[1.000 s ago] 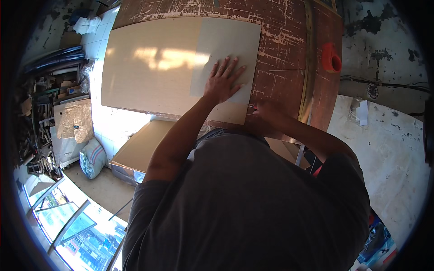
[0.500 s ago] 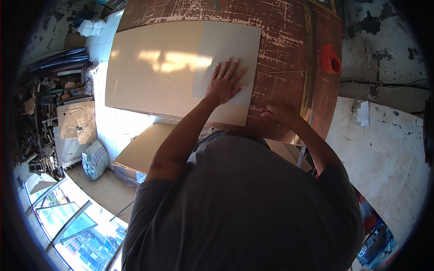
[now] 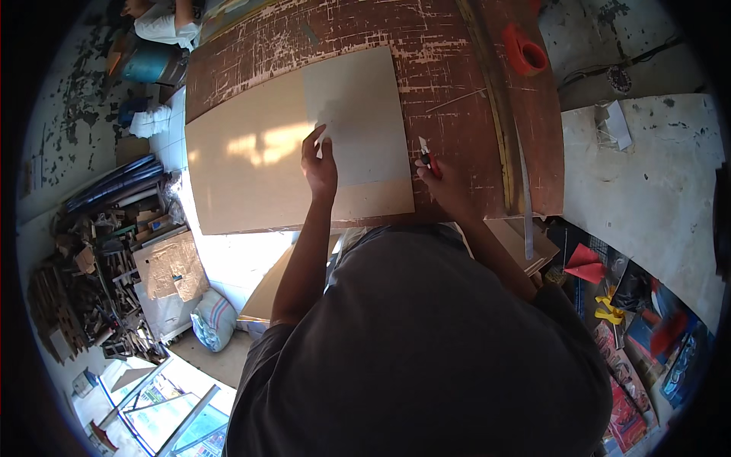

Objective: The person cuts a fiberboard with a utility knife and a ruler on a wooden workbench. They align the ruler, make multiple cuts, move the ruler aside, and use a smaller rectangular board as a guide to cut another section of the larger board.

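Note:
A large tan board (image 3: 251, 186) lies on the brown, scratched tabletop (image 3: 457, 61), with a smaller grey sheet (image 3: 358, 99) flat on its right part. Raised on edge at the grey sheet's left border is my left hand (image 3: 320, 167), thumb and fingers apart, nothing visible in it. Whether it touches the sheet I cannot tell. Just right of the board's edge, my right hand (image 3: 449, 186) is closed around a red utility knife (image 3: 432, 162). The knife's bare blade points away from me.
A red tape dispenser (image 3: 525, 55) stands at the far right of the table. A long, dark-yellow strip (image 3: 495, 107) runs along that side, beside a thin metal ruler (image 3: 525, 206). Another person's sleeve (image 3: 171, 29) shows at the far left. Scrap wood (image 3: 99, 289) fills the left floor.
My left hand has lifted from its flat spread on the grey sheet and shifted left. The knife in my right hand has come up into clear sight. The view has turned.

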A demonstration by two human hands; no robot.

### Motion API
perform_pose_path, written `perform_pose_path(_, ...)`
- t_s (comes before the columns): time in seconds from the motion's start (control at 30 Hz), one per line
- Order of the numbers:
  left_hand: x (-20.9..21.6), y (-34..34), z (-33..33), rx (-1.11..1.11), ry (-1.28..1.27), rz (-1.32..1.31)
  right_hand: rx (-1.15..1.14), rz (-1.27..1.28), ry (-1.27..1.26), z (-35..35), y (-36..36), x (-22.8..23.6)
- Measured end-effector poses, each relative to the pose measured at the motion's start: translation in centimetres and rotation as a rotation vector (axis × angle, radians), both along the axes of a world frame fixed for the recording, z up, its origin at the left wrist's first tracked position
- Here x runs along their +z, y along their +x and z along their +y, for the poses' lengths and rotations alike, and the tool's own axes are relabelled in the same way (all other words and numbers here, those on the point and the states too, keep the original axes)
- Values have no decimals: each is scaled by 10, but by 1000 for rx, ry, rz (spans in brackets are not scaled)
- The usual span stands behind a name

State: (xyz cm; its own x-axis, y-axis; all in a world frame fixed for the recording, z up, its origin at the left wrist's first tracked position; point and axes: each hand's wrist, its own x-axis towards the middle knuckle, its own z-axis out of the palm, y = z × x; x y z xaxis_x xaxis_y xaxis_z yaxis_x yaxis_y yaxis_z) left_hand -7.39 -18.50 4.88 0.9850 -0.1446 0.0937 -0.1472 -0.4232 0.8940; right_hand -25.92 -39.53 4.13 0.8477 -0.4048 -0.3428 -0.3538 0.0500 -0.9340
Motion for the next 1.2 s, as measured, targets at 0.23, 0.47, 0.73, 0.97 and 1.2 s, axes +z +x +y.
perform_pose_path(0.23, -34, -24, 66, 60, 429, 52, 98, 60, -271, 4, 20, -16)
perform_pose_path(0.47, 17, -9, 49, 165, 4, 620, 57, 52, -48, -25, 34, -30)
perform_pose_path(0.73, -1, 0, 81, -21, 65, 530, -54, 103, -45, -3, 49, -1)
perform_pose_path(0.97, -8, 18, 173, 87, 188, 227, 57, 89, -110, 93, 79, -8)
perform_pose_path(1.2, -15, 81, 261, 48, 298, 53, 150, 39, -163, 189, 122, -29)
